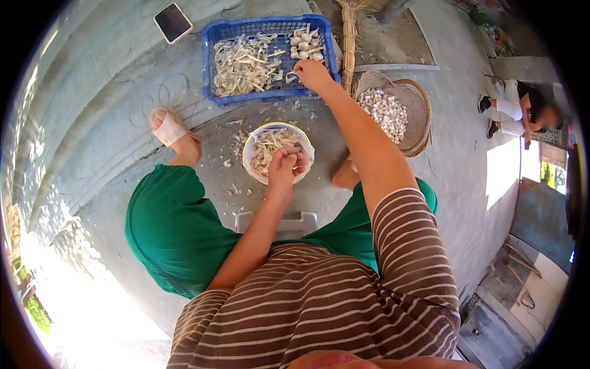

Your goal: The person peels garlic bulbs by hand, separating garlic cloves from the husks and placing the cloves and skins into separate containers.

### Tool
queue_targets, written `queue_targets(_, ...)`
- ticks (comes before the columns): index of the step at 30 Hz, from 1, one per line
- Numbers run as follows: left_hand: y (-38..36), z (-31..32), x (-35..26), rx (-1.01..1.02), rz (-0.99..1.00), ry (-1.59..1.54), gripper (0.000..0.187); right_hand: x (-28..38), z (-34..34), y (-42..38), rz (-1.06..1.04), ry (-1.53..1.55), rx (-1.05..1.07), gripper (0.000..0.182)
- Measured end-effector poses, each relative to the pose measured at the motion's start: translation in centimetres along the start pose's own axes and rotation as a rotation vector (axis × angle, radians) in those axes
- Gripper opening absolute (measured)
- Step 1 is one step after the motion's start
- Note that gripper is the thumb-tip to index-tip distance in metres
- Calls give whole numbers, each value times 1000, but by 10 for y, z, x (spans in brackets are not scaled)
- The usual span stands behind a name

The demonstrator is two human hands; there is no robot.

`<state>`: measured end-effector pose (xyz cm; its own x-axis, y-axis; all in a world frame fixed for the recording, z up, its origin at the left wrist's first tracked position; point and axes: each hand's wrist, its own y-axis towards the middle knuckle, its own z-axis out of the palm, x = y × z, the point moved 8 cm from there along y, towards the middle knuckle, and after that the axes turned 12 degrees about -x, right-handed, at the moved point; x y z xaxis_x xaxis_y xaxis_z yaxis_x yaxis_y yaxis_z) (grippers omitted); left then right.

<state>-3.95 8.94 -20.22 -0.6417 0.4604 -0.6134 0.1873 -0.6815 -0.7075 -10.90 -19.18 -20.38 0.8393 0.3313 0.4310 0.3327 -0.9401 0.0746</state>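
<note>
My left hand [287,165] is over a white bucket [249,154] with a yellow rim, its fingers curled in; what they hold, if anything, is hidden. Dry garlic stalks and skins [270,144] fill much of the bucket. Farther forward, my right hand [312,75] reaches into a blue plastic crate [265,26], fingertips pinched together by a small pale piece I cannot make out. Whole garlic bulbs [305,44] lie in the crate's far right corner, just beyond that hand. A heap of stalks and papery skins [241,64] covers its left side.
A round wicker basket [421,114] of garlic cloves [384,114] stands right of the bucket. A straw broom [348,37] lies beside the crate, a phone [173,23] on the floor at upper left. Skins litter the concrete. Another person [522,107] sits at far right.
</note>
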Motion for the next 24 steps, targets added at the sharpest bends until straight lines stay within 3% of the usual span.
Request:
queue_targets(7, 13, -13, -9, -44, -3, -85, 14, -20, 56, 21, -38, -440, 259, 27)
queue_targets(13, 9, -14, -16, -72, -19, -97, 14, -11, 47, 20, -60, -392, 184, 25)
queue_targets(16, 5, -10, -23, -62, 14, -89, 14, -13, 20, 15, 186, 129, -49, 30)
queue_targets(17, 3, -8, -24, -58, 15, -92, 14, -11, 15, 9, 185, 125, -52, 30)
queue_targets(20, -3, -4, -31, -49, 20, -98, 15, 31, -8, -38, 184, 604, -22, 25)
queue_targets(21, -5, -3, -36, -52, 53, -115, 15, 47, -25, -57, 181, 602, -25, 25)
queue_targets(23, -10, 0, -39, -50, 74, -126, 15, 88, -46, -108, 382, 954, 260, 23)
queue_targets(24, -13, 2, -46, -12, 114, -226, 17, 95, -54, -128, 395, 952, 257, 23)
